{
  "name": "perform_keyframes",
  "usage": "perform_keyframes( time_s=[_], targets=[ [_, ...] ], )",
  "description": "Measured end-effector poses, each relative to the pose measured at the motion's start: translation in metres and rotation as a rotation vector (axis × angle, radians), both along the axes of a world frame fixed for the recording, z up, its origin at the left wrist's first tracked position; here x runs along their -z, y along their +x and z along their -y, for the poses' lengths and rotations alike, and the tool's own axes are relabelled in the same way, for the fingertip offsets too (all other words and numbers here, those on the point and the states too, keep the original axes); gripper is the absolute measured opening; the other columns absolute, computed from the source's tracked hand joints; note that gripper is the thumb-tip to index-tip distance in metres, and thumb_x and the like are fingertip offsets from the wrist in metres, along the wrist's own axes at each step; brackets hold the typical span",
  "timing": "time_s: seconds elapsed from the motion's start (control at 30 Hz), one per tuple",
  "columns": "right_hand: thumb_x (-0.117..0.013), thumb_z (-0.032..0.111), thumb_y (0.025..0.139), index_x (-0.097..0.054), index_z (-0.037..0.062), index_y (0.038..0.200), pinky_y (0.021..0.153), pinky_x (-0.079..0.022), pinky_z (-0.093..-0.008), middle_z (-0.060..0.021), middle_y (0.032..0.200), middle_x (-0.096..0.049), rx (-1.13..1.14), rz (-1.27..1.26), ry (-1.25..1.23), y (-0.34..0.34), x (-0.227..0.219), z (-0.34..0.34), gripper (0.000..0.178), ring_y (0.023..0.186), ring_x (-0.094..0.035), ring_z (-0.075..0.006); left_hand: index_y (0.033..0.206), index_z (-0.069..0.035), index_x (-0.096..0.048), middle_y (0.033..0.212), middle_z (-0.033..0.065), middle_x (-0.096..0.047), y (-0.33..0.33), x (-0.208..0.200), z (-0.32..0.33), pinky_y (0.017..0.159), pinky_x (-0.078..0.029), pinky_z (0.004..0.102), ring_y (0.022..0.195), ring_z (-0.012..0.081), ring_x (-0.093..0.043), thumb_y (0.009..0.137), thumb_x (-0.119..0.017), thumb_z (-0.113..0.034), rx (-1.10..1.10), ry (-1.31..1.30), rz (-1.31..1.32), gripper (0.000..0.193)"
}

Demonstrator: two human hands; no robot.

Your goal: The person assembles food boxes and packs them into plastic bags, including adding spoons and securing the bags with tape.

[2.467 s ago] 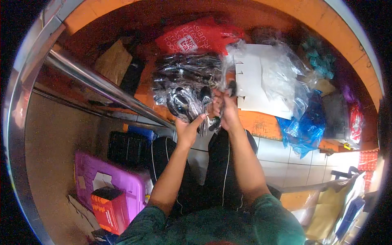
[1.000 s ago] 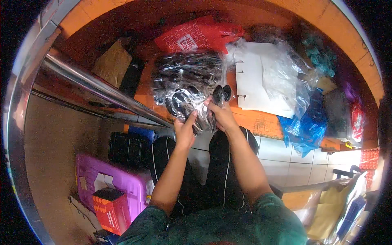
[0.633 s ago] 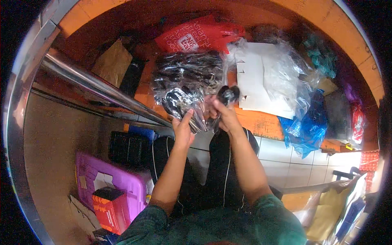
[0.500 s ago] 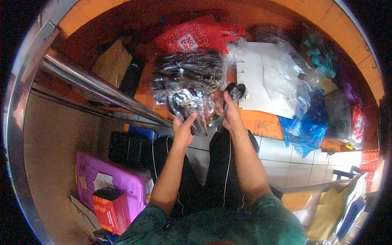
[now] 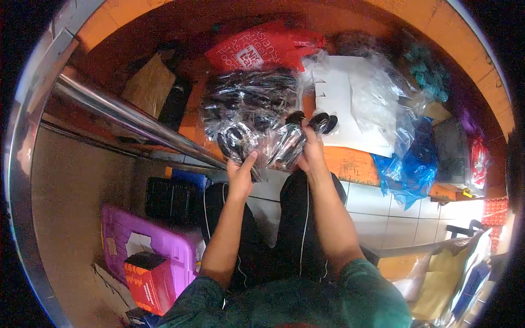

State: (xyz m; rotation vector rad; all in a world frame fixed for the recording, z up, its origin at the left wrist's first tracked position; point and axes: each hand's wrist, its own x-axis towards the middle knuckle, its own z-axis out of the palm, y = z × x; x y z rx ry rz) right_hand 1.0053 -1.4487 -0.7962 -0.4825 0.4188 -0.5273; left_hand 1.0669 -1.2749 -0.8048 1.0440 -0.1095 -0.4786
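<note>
My left hand is closed round a bundle of black plastic spoons in clear wrappers, the thumb lying over it. In my right hand are more wrapped black spoons, their rounded ends sticking out past the fingers. Between the two hands the shiny wrappers come close together, and I cannot tell which hand holds each one. Just beyond my hands a large clear bag full of similar black pieces lies on the orange surface.
Behind the large bag is a red printed bag. White sheets and clear plastic lie to the right, beside a blue plastic bag. A metal rail runs along the left. Below it stand a purple crate and a red box.
The bundle in my left hand has tilted and shifted slightly left. Wrapped spoons now fan out between my hands, and my right hand's spoons have spread to the right.
</note>
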Motion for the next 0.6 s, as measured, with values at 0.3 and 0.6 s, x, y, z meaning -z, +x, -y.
perform_keyframes(
  time_s=[0.3, 0.6],
  targets=[
    [-0.057, 0.034, 0.094, -0.054, 0.0037, 0.119, 0.081, -0.054, -0.0424, -0.0114, 0.108, -0.065, -0.183, 0.286, 0.218, -0.006, -0.005, 0.006, 0.039, 0.093, -0.064, -0.0245, 0.106, -0.002, -0.063, 0.100, 0.0049, -0.067, -0.006, -0.006, -0.008, 0.077, -0.052, 0.0290, 0.087, 0.0140, -0.065, 0.086, -0.063, 0.001, -0.016, 0.026, 0.005, 0.020],
    [-0.072, 0.004, 0.078, -0.057, 0.0050, 0.099, 0.055, -0.040, -0.0247, -0.0015, 0.082, -0.057, 0.083, -0.231, -0.494, 0.001, -0.012, -0.015, 0.026, 0.063, -0.051, -0.0119, 0.113, 0.000, -0.059, 0.102, 0.0059, -0.067, -0.023, -0.020, 0.009, 0.081, -0.051, 0.0293, 0.088, 0.0147, -0.064, 0.090, -0.060, -0.004, 0.083, 0.062, -0.078, 0.023]
  ],
)
